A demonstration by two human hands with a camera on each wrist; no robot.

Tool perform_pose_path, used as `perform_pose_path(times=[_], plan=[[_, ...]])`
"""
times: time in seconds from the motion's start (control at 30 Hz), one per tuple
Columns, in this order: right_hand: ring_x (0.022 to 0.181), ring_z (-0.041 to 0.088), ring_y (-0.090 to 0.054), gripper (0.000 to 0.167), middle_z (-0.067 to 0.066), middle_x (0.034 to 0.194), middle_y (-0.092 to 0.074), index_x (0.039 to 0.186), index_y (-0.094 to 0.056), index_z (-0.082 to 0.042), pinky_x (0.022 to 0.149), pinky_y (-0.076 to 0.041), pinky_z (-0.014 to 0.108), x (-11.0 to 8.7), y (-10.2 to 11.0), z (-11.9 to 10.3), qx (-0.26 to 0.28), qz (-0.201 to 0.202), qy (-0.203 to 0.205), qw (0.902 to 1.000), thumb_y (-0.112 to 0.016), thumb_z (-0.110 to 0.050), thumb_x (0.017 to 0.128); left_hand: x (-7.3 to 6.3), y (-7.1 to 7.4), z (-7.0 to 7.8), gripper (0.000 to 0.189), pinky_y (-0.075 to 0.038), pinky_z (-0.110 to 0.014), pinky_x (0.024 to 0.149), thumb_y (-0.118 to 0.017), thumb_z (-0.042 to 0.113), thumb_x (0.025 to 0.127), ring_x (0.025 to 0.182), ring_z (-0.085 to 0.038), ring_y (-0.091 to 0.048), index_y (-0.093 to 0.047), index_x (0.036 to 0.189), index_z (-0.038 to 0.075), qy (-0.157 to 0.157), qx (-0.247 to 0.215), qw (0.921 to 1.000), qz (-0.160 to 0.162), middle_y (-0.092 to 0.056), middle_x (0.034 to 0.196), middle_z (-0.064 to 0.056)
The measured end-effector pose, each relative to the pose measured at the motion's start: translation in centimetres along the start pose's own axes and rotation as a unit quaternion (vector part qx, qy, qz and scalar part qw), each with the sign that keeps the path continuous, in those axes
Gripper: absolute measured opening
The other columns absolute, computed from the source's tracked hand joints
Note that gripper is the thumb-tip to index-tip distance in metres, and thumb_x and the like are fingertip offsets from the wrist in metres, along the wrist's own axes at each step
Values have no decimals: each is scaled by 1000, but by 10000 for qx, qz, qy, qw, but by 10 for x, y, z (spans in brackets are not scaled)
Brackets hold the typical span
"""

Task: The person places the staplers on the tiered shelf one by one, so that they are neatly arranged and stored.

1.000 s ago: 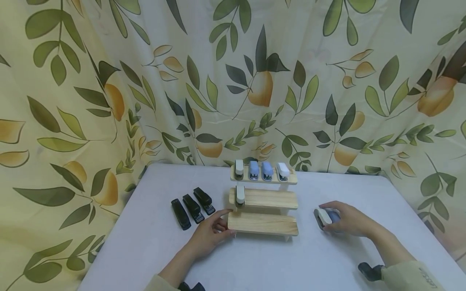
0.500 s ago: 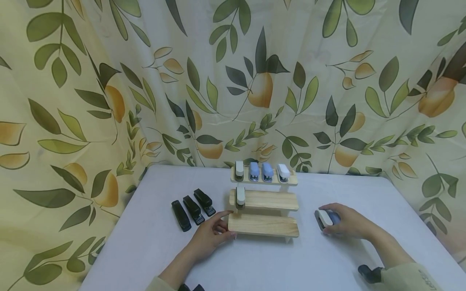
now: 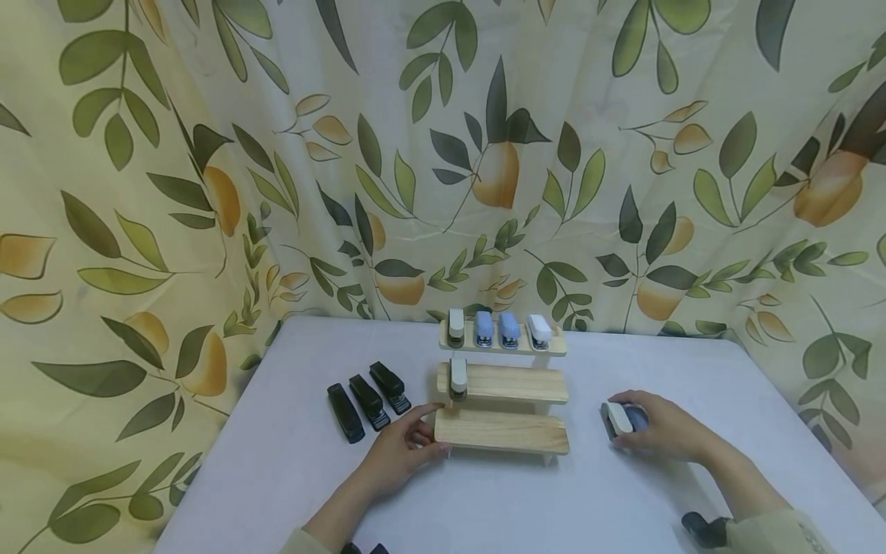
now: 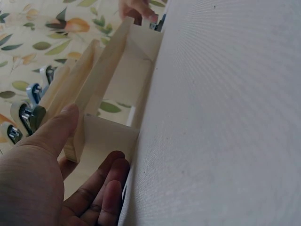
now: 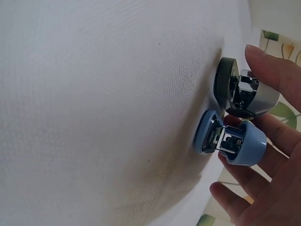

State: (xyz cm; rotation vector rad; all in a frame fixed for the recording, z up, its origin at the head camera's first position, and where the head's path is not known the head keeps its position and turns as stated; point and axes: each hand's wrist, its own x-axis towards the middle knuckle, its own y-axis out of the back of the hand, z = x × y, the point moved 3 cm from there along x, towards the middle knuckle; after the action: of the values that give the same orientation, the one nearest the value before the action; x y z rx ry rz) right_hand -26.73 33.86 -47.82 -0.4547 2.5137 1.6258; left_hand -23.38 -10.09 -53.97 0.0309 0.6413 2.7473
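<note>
While the left hand (image 3: 396, 455) pinches one three-tier wooden rack (image 3: 505, 431) bearing five staplers (image 3: 509, 328), the right hand (image 3: 662, 428) grips one white stapler (image 3: 619, 418) beside one blue stapler (image 5: 252, 144) on the table (image 3: 533, 508); three black staplers (image 3: 369, 402) lie left of the rack.

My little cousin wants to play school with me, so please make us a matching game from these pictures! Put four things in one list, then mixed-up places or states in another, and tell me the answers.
Things
1. Black staplers
2. Left grip
3. Right grip
4. Top shelf

Places and states
A. Curled round a white-topped stapler and a blue stapler
B. Bears a row of four staplers
C. On the table, left of the wooden stand
D. Holding the left end of the bottom shelf

Right pairs: 1-C, 2-D, 3-A, 4-B
</note>
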Motion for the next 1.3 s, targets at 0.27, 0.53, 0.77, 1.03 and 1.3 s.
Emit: perform_pose_path(times=[0.27,0.53,0.77,1.03,1.3], plan=[[133,59,-46,84,33,148,-50,143,-56,-7,101,-41,75,-4,-1,-2,-32,85,104,9999,-88,-48,78,-1,-1,-1,67,-50,-33,84,-80,47,88,97,-9,-66,-51,149,39,-36,-31,10000,-17,-70,103,8],[125,51,-55,81,30,146,-53,143,-56,-7,97,-46,71,-9,0,-11,-7,265,317,9991,-88,-45,79,-1,-1,-1,69,-50,-33,85,-80,47,89,97,-9,-66,-51,150,36,-48,8,10000,-20,-70,104,9],[125,49,-57,81,28,145,-55,144,-56,-8,95,-47,71,-12,1,-19,81,395,433,9982,-88,-45,80,-1,-1,0,68,-50,-34,85,-80,47,88,98,-10,-66,-52,149,38,-21,-27,10000,-14,-70,104,8],[127,50,-56,79,28,145,-55,144,-56,-9,96,-47,71,-16,3,-29,62,545,533,9971,-86,-45,81,-1,-1,1,66,-49,-33,83,-81,47,88,97,-10,-66,-52,148,41,-50,-16,10000,-6,-71,104,9],[132,53,-52,79,25,147,-55,144,-55,-11,99,-44,74,-18,5,-39,110,733,600,9954,-85,-48,81,-1,0,0,66,-49,-32,83,-80,48,89,97,-9,-66,-52,148,41,-38,-20,10000,-21,-71,103,9]])
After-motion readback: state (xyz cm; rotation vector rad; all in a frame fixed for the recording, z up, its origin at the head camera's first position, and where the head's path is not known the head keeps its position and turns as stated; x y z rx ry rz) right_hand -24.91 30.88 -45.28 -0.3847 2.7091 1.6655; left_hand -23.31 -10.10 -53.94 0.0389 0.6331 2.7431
